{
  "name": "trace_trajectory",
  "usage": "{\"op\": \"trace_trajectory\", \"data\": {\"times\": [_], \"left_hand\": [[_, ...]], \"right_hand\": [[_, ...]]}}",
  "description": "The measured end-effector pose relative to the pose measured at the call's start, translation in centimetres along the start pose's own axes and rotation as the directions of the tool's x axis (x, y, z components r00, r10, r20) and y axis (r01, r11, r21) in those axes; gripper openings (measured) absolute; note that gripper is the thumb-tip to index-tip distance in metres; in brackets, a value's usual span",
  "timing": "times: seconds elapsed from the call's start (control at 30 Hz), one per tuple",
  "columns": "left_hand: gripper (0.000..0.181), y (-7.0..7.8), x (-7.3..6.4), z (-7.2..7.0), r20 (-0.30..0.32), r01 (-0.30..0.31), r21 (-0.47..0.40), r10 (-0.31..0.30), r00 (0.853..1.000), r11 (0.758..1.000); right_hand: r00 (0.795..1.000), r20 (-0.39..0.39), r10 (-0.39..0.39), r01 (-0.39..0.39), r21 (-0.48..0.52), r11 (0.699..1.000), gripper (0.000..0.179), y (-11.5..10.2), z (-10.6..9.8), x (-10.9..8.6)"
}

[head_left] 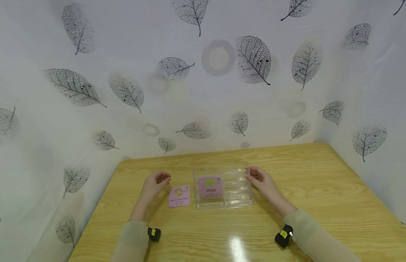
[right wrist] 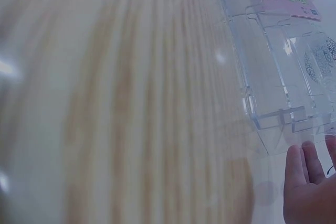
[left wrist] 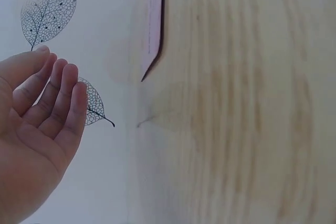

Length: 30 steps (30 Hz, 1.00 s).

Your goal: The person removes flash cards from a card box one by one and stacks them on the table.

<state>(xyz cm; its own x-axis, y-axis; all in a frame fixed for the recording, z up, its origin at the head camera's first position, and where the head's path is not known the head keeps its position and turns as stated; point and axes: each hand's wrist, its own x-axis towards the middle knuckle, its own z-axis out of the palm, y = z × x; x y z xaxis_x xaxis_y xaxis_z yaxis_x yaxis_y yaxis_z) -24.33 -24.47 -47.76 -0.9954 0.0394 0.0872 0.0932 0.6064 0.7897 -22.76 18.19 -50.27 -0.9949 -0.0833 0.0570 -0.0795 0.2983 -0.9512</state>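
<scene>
A clear plastic tray (head_left: pixel 237 203) with several compartments lies on the table. In its large left compartment is a pink card (head_left: pixel 211 187) with the word "map" and a green drawing. To the tray's left lies another pink card (head_left: pixel 179 196), labelled "pencil sharpener", its edge also showing in the left wrist view (left wrist: pixel 152 30). My left hand (head_left: pixel 156 183) hovers up and left of that card, fingers loosely bent, holding nothing. At the tray's right rear corner is my right hand (head_left: pixel 262 182), fingertips right at the edge; the right wrist view shows these fingers (right wrist: pixel 295 169) fairly straight.
The wooden table (head_left: pixel 203 233) stands against a pale curtain (head_left: pixel 216 94) printed with dark leaves. Each wrist carries a small black camera, one by the left sleeve (head_left: pixel 132 233) and one by the right sleeve (head_left: pixel 307 225).
</scene>
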Motion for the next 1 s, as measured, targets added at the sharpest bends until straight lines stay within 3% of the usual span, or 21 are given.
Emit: {"op": "trace_trajectory", "data": {"times": [0.63, 1.0], "left_hand": [[0.017, 2.0, -0.3, 0.4, 0.015, -0.078, 0.027, 0.078, 0.997, 0.997], [0.016, 3.2, -0.7, 1.3, 0.04, -0.092, 0.008, 0.091, 0.995, 0.996]], "right_hand": [[1.0, 0.011, 0.007, -0.007, 0.01, 1.0, 0.049, 0.0, -0.2, 0.0], [1.0, 0.005, 0.009, -0.009, 0.003, 1.0, 0.047, 0.1, -0.1, 0.1]]}}
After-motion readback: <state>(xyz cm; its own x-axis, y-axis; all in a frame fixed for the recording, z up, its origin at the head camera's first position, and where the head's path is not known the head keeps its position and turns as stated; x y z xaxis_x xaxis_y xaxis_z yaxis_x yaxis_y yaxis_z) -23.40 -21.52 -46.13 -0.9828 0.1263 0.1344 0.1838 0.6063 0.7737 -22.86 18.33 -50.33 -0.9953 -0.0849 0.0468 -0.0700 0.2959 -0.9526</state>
